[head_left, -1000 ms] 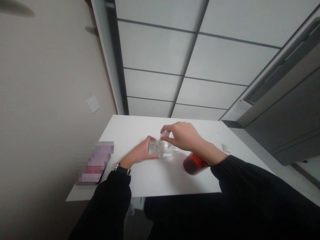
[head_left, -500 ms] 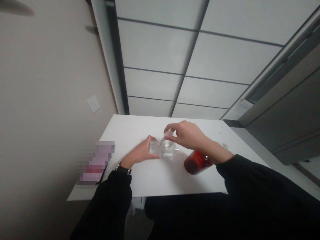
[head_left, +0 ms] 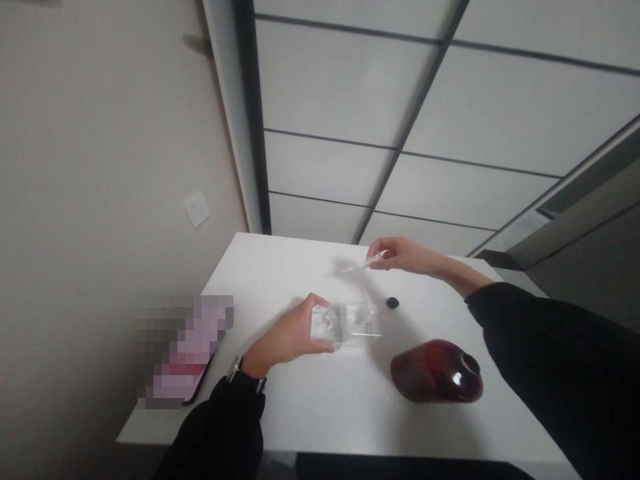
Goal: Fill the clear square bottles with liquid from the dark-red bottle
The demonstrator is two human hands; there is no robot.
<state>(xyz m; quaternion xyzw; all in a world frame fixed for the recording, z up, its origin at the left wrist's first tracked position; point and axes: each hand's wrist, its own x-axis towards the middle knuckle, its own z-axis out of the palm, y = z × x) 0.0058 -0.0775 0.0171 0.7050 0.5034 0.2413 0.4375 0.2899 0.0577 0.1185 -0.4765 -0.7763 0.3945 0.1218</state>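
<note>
Box [head_left: 360,325] of clear plastic lies near the middle of the white table [head_left: 320,407], and the left hand [head_left: 295,337] is closed round its near end, thumb on top and fingers underneath. The right hand [head_left: 405,255] is held up beyond the box and well apart from it, thumb and fingertips pinched on one end of a thin pale strip [head_left: 356,267] that points back toward the left. I cannot tell what the strip is.

The step in hand looks like taking a small piece out of the box while the other hand steadies it. Bringing the strip back would call for a careful aim at the box's top and a firm hold below.

A small dark cap [head_left: 393,303] sits just beside the box. A dark red jar [head_left: 437,370] lies nearer the right sleeve, and a phone [head_left: 185,353] lies at the left edge.
</note>
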